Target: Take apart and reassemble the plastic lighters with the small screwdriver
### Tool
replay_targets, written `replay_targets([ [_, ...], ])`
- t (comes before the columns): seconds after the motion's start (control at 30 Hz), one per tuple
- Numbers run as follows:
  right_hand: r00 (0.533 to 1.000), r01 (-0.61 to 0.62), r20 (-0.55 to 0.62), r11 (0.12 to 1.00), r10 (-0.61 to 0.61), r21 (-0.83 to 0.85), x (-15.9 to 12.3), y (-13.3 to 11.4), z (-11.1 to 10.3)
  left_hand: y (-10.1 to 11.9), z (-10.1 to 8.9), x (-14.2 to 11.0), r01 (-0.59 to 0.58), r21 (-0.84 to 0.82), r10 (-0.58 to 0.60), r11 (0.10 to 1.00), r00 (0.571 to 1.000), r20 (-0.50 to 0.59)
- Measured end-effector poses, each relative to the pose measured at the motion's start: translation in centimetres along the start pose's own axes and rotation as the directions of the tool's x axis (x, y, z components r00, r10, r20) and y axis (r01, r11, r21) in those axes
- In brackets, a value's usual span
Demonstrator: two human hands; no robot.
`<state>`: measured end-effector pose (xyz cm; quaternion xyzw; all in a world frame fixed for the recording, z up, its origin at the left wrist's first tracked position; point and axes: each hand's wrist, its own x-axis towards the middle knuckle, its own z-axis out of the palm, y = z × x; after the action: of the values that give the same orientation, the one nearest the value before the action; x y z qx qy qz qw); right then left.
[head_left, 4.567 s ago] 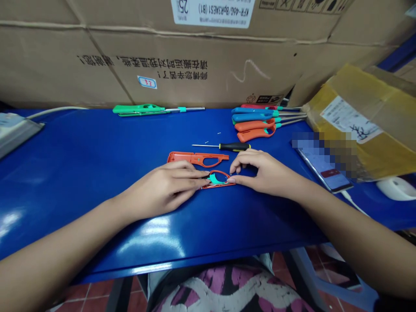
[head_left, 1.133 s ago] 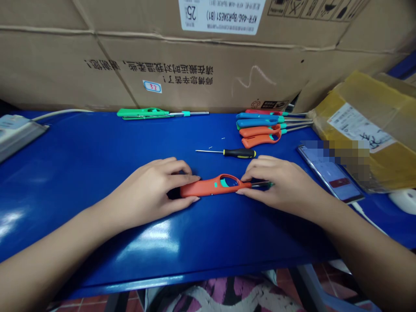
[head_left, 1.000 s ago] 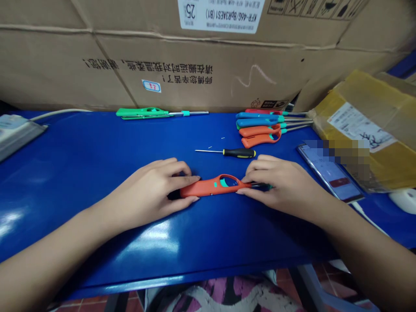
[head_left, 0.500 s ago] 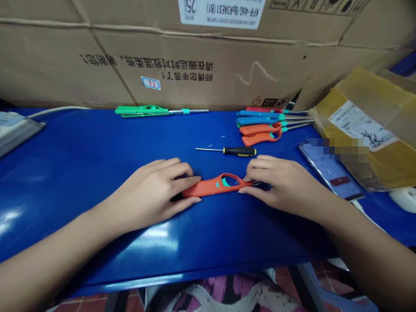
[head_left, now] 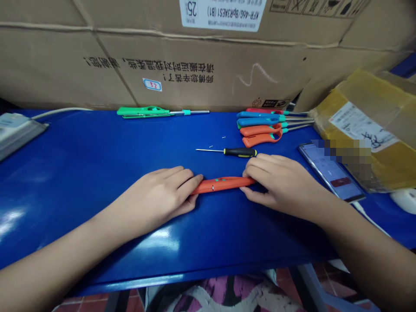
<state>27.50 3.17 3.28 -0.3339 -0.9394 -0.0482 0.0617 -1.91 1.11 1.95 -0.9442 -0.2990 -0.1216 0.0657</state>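
An orange long-necked gas lighter (head_left: pixel 221 184) lies between my hands, turned so its narrow seam edge faces me. My left hand (head_left: pixel 172 190) is closed on the handle's left end, thumb in front and fingers behind. At the other end, my right hand (head_left: pixel 276 184) pinches the lighter where the handle narrows and hides its metal neck. Just beyond the lighter lies a screwdriver (head_left: pixel 240 152) with a black and yellow handle, its shaft pointing left. Two tiny screws (head_left: pixel 211 146) rest near its shaft.
On the blue table (head_left: pixel 97 147), a green lighter (head_left: pixel 143 112) lies at the back. Several lighters (head_left: pixel 261 130) are stacked at back right, beside a yellow-taped box (head_left: pixel 364 104). A phone (head_left: pixel 331 173) lies right of my right hand. A large carton (head_left: pixel 182 56) stands behind.
The orange lighter has been rolled about its length: its broad side with the trigger opening faced up before, and now its narrow edge shows. Both hands keep their hold.
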Motion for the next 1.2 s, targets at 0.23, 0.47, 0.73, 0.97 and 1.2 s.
replay_targets([
  [0.23, 0.999, 0.013, -0.039, 0.977, -0.005, 0.215, 0.1, 0.6, -0.1, -0.8, -0.2, 0.0, 0.121, -0.312, -0.108, 0.942, 0.992, 0.060],
  [0.47, 0.996, 0.051, -0.083, 0.961, -0.030, 0.270, 0.3, 0.4, 0.9, -0.5, 0.3, 0.0, 0.115, -0.414, -0.098, 0.903, 0.993, 0.060],
  [0.73, 0.992, 0.093, -0.108, 0.952, -0.063, 0.292, 0.7, -0.4, 0.8, 0.4, 0.7, 0.2, 0.094, -0.421, -0.108, 0.902, 0.994, -0.009],
  [0.97, 0.987, 0.096, -0.150, 0.945, -0.052, 0.311, 1.1, -2.1, 1.7, 1.9, 1.0, 0.5, 0.098, -0.498, -0.130, 0.861, 0.991, -0.028],
  [1.2, 0.977, 0.143, -0.192, 0.955, -0.094, 0.259, 1.2, -1.8, 1.8, 1.8, 0.2, 2.0, 0.545, -0.836, -0.476, -0.065, 0.719, 0.506],
])
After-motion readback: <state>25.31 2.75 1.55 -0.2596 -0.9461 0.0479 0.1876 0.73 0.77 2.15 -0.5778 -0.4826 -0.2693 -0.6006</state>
